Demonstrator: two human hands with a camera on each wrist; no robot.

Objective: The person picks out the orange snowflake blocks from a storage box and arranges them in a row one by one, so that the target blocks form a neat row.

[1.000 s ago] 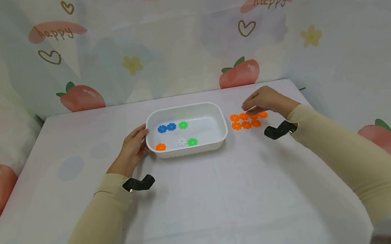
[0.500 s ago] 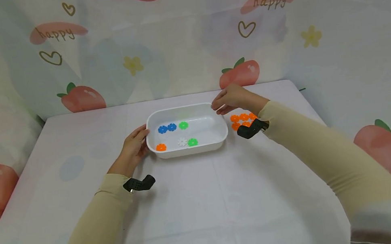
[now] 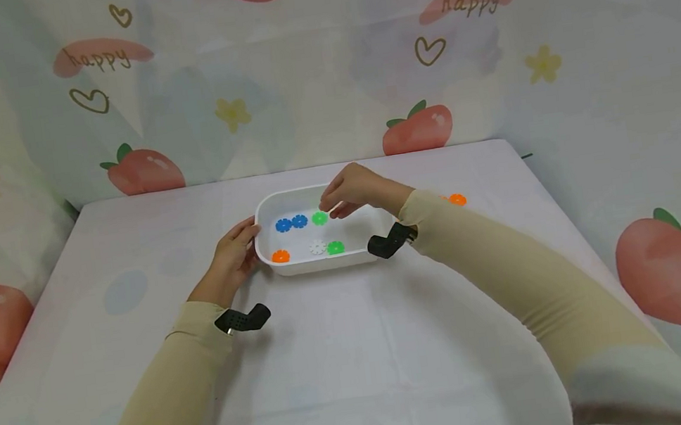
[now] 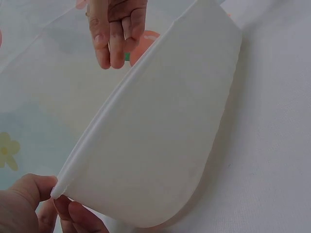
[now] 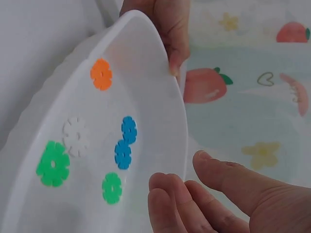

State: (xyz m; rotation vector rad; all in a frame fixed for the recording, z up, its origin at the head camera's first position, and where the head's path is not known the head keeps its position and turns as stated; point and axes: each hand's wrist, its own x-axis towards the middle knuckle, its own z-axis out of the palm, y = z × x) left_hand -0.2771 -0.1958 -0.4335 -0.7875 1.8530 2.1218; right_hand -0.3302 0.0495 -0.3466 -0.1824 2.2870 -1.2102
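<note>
At the left end of the white plastic tray (image 3: 359, 258), my left hand (image 3: 233, 257) pinches the rim between thumb and fingers. My right hand (image 3: 355, 189) hovers over the tray, its thumb and fingers apart and nothing seen between them. Flower-shaped plastic discs lie in the tray: two blue discs (image 5: 123, 148) side by side, a green disc (image 5: 112, 188) near the right fingertips, another green disc (image 5: 53, 164) touching or close to a white disc (image 5: 76, 137), and an orange disc (image 5: 101, 74) in the near left corner.
Right of the tray an orange disc (image 3: 457, 199) shows beside the right sleeve (image 3: 499, 257), which hides others there. A white cloth covers the table (image 3: 332, 355). Behind it hangs a printed curtain (image 3: 297, 69).
My right hand has moved left, from above the orange discs across the tray's right rim to over its middle. The left hand and the discs in the tray stay put.
</note>
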